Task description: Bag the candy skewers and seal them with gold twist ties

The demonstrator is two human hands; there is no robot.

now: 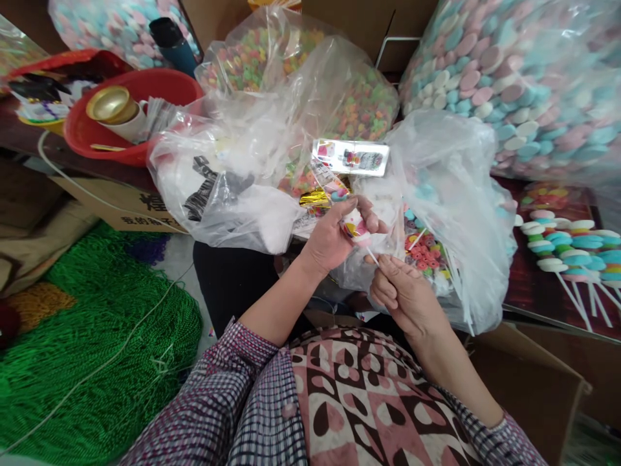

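lollipop (361,237), rounded under glossy printed film (355,225), between both hands.
brown cardboard box (104,202), print partly reading "我的"; left hand (334,234), grip clamped on the film; right hand (400,288), grip clamped on the smooth white stick (372,255); disc candies (575,243) on dark worktop (526,294).

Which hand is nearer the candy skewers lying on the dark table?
Right. The right hand, pinching a white stick, is left of the candy skewers; the left hand, holding candy in printed film, is farther left.
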